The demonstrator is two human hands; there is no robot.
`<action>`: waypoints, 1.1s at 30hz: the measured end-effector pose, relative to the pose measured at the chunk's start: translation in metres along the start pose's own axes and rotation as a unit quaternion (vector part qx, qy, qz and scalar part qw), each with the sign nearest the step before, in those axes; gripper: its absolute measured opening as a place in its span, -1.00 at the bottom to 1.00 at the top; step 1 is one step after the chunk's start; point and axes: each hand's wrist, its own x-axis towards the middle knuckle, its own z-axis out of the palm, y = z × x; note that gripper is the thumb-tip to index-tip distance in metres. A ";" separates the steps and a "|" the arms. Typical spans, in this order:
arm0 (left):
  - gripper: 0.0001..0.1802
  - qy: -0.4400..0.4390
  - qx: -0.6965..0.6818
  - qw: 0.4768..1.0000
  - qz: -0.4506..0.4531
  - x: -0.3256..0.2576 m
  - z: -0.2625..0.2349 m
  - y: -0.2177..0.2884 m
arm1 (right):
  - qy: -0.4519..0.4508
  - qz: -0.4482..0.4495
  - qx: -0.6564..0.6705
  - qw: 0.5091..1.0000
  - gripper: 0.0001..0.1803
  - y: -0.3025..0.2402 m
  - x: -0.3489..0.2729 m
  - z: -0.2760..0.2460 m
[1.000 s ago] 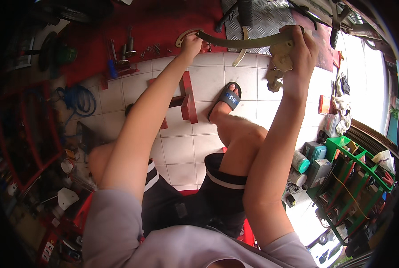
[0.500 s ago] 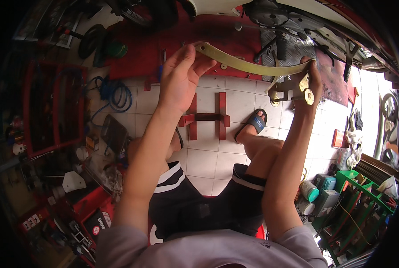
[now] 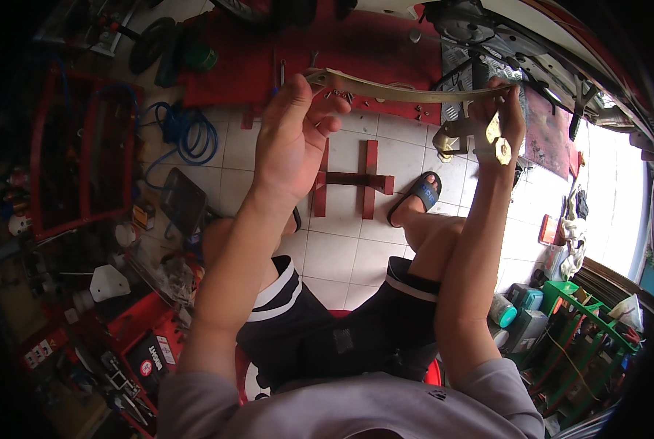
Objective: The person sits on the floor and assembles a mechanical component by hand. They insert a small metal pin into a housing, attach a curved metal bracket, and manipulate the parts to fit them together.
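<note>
I hold a long, curved, brass-coloured metal bar [image 3: 407, 93] up in front of me, level with a motorbike's underside. My left hand [image 3: 292, 139] pinches its left end between thumb and fingers. My right hand [image 3: 501, 124] grips its right end, where a bracket with small metal fittings [image 3: 458, 139] hangs down. I sit low, knees apart, in black shorts. One foot in a blue sandal [image 3: 415, 199] rests on the tiled floor.
A red wooden H-shaped stand [image 3: 349, 179] lies on the white tiles below the bar. Red mat [image 3: 356, 51] with loose bolts ahead. Blue hose coil [image 3: 188, 132] and red tool trolley [image 3: 85, 146] at left. Green crate rack [image 3: 583, 329] with cans at right.
Both hands have brought the bar closer and lower in view, as my head tilted. The left hand has shifted from a full grip to a fingertip pinch at the bar's end.
</note>
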 end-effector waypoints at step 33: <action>-0.62 -0.138 0.019 0.988 0.067 0.030 -0.006 -0.022 | -0.059 0.004 0.132 0.989 -0.68 0.020 0.004 0.017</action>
